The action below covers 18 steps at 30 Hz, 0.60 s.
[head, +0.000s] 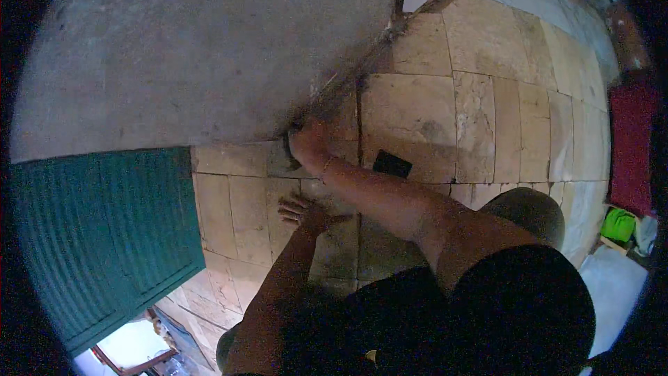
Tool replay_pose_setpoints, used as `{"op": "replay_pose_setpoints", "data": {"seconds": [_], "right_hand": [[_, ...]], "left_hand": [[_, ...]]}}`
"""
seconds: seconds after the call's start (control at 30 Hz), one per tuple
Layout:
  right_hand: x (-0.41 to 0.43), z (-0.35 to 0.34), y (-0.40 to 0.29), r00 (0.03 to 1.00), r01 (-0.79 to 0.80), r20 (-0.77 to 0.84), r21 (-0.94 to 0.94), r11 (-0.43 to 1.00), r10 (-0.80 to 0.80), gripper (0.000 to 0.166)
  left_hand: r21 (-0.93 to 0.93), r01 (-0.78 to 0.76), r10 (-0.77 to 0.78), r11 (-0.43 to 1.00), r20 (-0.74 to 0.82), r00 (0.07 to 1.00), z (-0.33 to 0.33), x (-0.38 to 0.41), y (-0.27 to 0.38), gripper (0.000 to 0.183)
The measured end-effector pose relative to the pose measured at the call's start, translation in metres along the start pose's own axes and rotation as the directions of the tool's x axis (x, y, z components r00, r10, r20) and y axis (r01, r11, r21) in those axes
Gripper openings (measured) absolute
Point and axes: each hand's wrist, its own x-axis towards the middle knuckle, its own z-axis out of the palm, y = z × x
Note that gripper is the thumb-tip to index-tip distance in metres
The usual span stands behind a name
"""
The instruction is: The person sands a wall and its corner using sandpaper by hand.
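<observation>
My left hand [308,215] has its fingers spread, palm down, over the worn floor tiles [250,214]; nothing is in it, and whether it presses on the floor cannot be told. Farther forward, my right hand [309,143] reaches to the foot of the grey wall [209,52]. It is blurred, and a dark thing [292,151] too unclear to name shows at its fingers. Its grip is hidden. A flat black rectangular object [392,164] lies on the tiles to the right of my right forearm.
A green corrugated door or shutter [109,240] stands at the left. At the lower left is a bright framed opening or panel [133,342]. Along the right edge are a dark red surface [632,146] and a box [616,243] with a bright green item [618,224].
</observation>
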Motion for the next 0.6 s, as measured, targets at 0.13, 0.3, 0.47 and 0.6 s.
{"op": "replay_pose_setpoints", "data": {"seconds": [0.13,0.3,0.47,0.6], "right_hand": [[0.064,0.023,0.113,0.991,0.003,0.122,0.351,0.936,-0.049,0.027],[0.189,0.01,0.256,0.983,-0.154,0.159,0.453,0.878,0.091,0.029],[0.104,0.035,0.174,0.991,-0.047,0.132,0.527,0.849,-0.028,0.032],[0.038,0.039,0.1,0.969,0.112,0.112,0.593,0.798,-0.22,0.034]], "left_hand": [[0.267,0.403,0.084,0.875,-0.905,0.417,0.053,0.044,-0.002,0.167],[0.024,-0.026,0.025,0.999,0.059,0.998,-0.012,-0.013,0.01,0.168],[0.016,0.037,-0.034,0.999,-0.113,0.993,0.012,0.006,0.011,0.172],[0.011,0.106,-0.106,0.994,-0.045,0.993,0.007,0.001,-0.009,0.174]]}}
